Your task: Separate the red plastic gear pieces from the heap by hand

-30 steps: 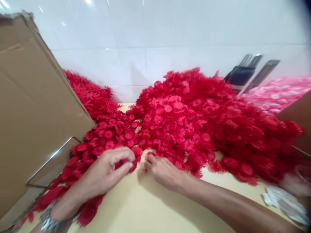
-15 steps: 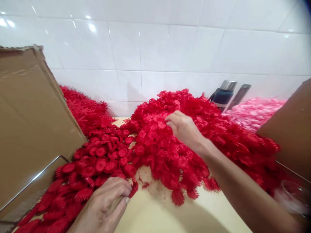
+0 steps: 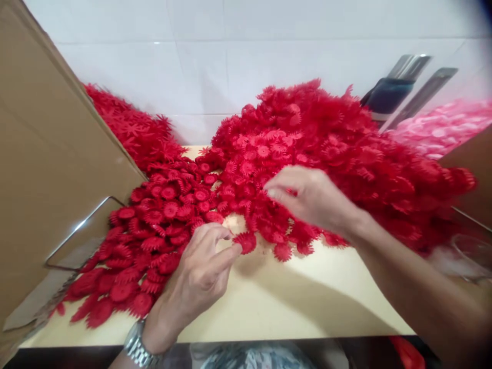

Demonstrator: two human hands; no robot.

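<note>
My left hand (image 3: 209,264), with a metal watch on its wrist, is at the front of the red pieces. Its thumb and forefinger pinch the edge of a round, fringed red flower piece (image 3: 246,242), just above the bare tabletop. My right hand (image 3: 307,195) hovers over the front slope of a large heap of similar red flower pieces (image 3: 265,151). Its fingertips are drawn together towards the heap; whatever is between them does not show clearly. Left of my left hand spreads a lower layer of round red flower pieces (image 3: 169,209).
Cardboard (image 3: 57,138) stands on the left, beside a bent metal wire (image 3: 82,224). Spiky red pieces (image 3: 126,128) lie behind it. At the back right are a dark flask (image 3: 392,95), a pink heap (image 3: 446,125) and a clear cup (image 3: 471,253). White tiles (image 3: 200,66) rise behind.
The view has tilted down, bringing the table's front edge into sight. My left hand has moved forward and right with a red flower piece. My right hand has drawn back towards the heap's front.
</note>
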